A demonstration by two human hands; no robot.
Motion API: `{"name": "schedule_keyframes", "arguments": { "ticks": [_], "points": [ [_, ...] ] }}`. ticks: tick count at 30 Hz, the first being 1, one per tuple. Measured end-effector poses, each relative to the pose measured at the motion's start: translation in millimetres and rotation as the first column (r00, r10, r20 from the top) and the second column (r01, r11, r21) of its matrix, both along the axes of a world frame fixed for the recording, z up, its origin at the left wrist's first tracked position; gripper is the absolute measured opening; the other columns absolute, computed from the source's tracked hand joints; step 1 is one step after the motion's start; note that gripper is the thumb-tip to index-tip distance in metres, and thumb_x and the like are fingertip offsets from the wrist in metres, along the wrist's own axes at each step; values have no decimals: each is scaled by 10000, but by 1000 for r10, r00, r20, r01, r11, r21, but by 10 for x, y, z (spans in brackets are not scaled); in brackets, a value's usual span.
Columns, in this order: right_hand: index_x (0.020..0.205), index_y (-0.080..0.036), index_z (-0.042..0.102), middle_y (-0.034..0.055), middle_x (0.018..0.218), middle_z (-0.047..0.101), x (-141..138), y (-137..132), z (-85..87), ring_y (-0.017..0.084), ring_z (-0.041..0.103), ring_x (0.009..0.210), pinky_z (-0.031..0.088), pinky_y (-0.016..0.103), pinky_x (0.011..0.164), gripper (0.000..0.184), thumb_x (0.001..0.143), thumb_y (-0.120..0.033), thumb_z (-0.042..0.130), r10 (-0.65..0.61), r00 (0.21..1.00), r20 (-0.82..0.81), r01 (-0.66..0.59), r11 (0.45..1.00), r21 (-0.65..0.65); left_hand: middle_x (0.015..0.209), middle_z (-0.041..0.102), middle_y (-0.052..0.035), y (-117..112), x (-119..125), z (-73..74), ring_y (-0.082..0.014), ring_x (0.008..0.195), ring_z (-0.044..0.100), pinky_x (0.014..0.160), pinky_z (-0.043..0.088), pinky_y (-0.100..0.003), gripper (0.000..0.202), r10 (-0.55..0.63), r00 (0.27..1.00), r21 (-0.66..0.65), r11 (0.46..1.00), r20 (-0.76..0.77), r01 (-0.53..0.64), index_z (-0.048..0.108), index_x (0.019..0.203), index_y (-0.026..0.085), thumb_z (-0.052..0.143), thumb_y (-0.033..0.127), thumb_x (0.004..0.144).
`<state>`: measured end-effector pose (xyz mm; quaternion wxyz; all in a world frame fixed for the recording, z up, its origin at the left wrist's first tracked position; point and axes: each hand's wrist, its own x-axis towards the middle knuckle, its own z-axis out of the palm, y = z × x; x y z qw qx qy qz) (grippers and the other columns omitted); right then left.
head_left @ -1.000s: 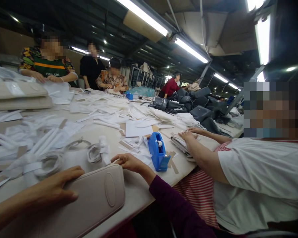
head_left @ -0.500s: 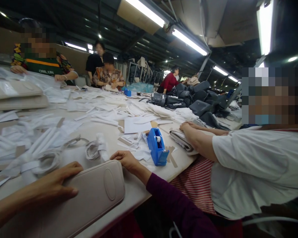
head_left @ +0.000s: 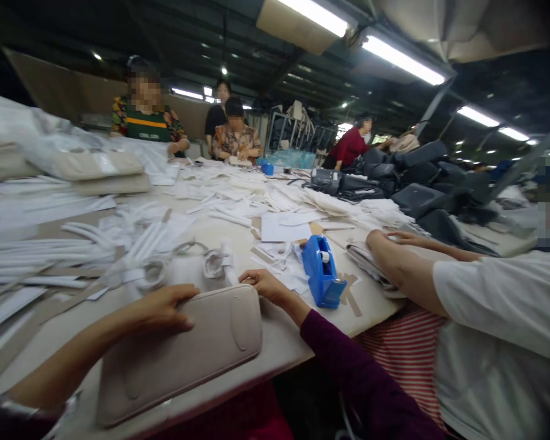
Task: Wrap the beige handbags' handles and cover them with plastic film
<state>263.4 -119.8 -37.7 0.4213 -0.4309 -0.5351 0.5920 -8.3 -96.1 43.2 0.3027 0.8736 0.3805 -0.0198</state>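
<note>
A pale beige handbag [head_left: 197, 348] with piped edges and an oval outline near each end lies at the table's front edge. My left hand [head_left: 165, 311] grips its upper edge, thumb on the front face and fingers over the far side. At the bag's upper right corner, my right hand [head_left: 266, 286] has its fingers closed on the rim; its fingertips are partly hidden behind the bag. Just behind the bag stand two wrapped strap coils, a left coil [head_left: 153, 275] and a right coil [head_left: 214, 264].
A blue tape dispenser [head_left: 321, 275] stands right of my right hand. Beside it, a co-worker's arm [head_left: 394, 269] rests on a folded bag. White paper and padding strips [head_left: 91, 250] cover the left side. Dark bags [head_left: 421, 183] are heaped at back right; wrapped beige bags [head_left: 101, 168] lie back left.
My view has swung left, so everything sits further right and the bag's left end now shows. Both hands stay on the handbag.
</note>
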Motion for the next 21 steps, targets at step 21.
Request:
{"name": "schedule_keyframes", "arguments": {
  "ticks": [21],
  "points": [
    [1090, -115, 559, 117, 957, 603, -1351, -250, -26, 230, 560, 862, 496, 372, 804, 346, 825, 17, 380, -623, 493, 607, -166, 617, 769, 848, 618, -27, 16, -124, -403, -189, 806, 572, 733, 447, -279, 88, 130, 930, -12, 991, 344, -134, 466, 911, 204, 459, 279, 865]
  ]
}}
